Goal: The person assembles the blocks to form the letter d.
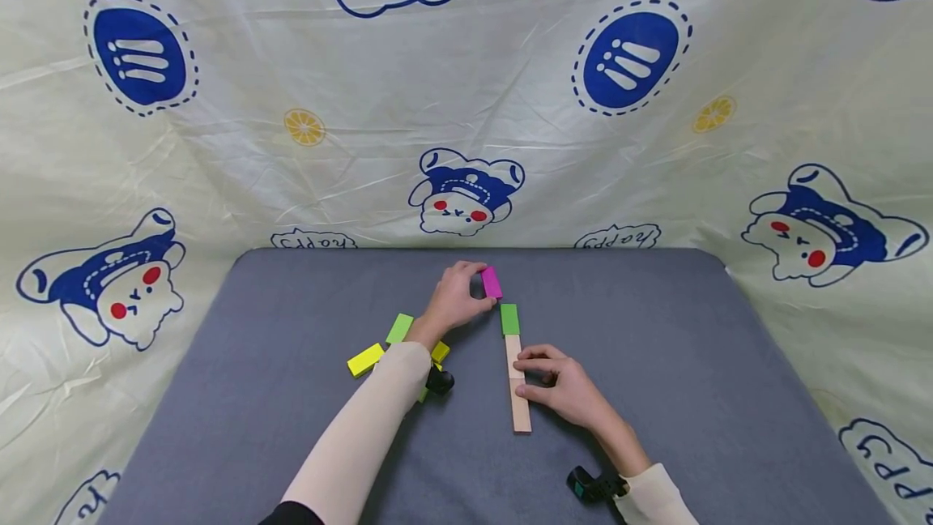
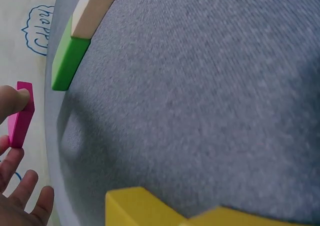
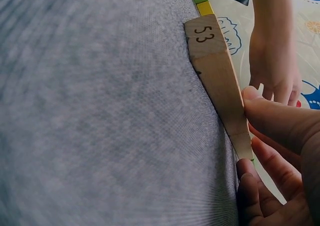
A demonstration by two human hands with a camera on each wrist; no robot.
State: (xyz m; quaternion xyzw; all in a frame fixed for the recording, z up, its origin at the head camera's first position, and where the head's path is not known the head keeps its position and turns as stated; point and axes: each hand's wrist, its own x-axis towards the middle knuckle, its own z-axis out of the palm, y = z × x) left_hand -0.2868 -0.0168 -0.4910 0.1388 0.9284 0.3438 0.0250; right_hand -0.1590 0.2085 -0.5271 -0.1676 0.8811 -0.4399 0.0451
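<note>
A bright pink block (image 1: 492,283) is pinched between the thumb and fingers of my left hand (image 1: 457,298), raised over the far part of the table. Just nearer than it, a green block (image 1: 509,319) lies in line with two plain wooden blocks (image 1: 515,356), end to end. My right hand (image 1: 568,389) is at the right of this row, its thumb and fingertips touching the wooden blocks. In the right wrist view the number 53 shows on the near wooden block's end (image 3: 205,35), and the thumb (image 3: 257,103) rests along the row's edge.
Left of the row, partly hidden under my left forearm, lie loose blocks: a yellow block (image 1: 365,360), a light green block (image 1: 399,328) and others. Grey cloth covers the table (image 1: 656,330). A printed curtain (image 1: 539,87) hangs behind its far edge.
</note>
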